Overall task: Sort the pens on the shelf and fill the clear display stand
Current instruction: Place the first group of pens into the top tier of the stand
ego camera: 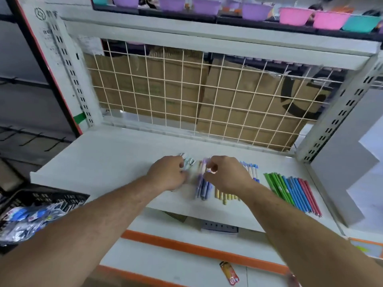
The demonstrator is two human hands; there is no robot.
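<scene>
Groups of pens lie on the white shelf (103,160). My left hand (167,172) curls round a bunch of grey-and-white patterned pens (187,160), whose tips stick out past my fingers. My right hand (226,175) pinches the top of a group of purple pens (204,188) lying just left of it. Yellow pens (224,196) poke out below my right wrist. White pens with blue caps (251,167) lie to the right of that hand. A neat row of green, blue and red pens (290,191) lies further right. No clear display stand is in view.
A wire grid (186,96) backed with cardboard closes the rear of the shelf. Purple, pink and teal bowls (294,15) stand on the shelf above. A black crate (43,198) with packaged goods is at the lower left. A small red packet (229,273) lies on the lower shelf.
</scene>
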